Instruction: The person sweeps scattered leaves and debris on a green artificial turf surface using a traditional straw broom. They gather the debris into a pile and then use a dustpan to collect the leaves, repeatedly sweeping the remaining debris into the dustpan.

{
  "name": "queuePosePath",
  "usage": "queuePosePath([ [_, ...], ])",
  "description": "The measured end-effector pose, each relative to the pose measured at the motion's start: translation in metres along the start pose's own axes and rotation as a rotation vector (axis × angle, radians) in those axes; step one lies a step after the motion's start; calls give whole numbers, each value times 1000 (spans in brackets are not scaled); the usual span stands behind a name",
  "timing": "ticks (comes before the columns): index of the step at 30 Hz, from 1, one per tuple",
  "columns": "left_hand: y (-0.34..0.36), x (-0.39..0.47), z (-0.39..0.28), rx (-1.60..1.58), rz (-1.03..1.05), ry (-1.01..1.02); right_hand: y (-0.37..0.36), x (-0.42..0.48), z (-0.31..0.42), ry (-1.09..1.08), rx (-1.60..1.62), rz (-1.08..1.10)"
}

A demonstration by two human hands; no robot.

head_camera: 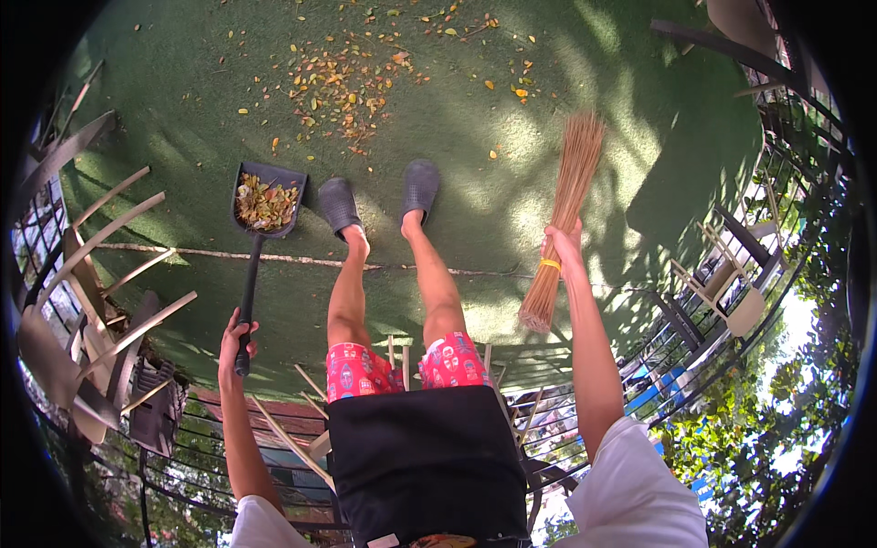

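Observation:
My left hand (238, 337) grips the handle of a black dustpan (301, 198). A heap of yellow and brown dry leaves (266, 204) lies in its pan, just left of my feet. In my right hand (565, 243) is a stick broom (577, 168), a bundle of thin brown twigs held around its lower half. A yellow band (550, 264) binds it just below my grip. The broom's bristle ends point away from me, toward the top of the view. Scattered fallen leaves (342, 92) lie on the green artificial turf (438, 103) beyond my feet.
Chairs with pale legs (113, 236) crowd the left side. More chairs (719, 288) stand at the right, along a black metal railing (747, 342). A raised seam (308, 260) crosses the turf behind my dark clogs (419, 183). Shadows and sun patches cover the ground.

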State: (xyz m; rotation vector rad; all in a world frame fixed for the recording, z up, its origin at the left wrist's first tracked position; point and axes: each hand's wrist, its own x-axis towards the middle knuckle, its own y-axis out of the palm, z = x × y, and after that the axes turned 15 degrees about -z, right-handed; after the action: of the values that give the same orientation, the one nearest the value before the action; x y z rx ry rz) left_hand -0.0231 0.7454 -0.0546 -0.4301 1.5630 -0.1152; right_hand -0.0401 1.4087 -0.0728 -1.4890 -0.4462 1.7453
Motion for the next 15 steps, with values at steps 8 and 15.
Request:
queuePosePath([
  [8,24,-11,0,-3,24,9,142,-134,1,-73,-101,447],
  [15,56,-9,1,-68,22,-3,22,-131,-40,37,-17,280],
])
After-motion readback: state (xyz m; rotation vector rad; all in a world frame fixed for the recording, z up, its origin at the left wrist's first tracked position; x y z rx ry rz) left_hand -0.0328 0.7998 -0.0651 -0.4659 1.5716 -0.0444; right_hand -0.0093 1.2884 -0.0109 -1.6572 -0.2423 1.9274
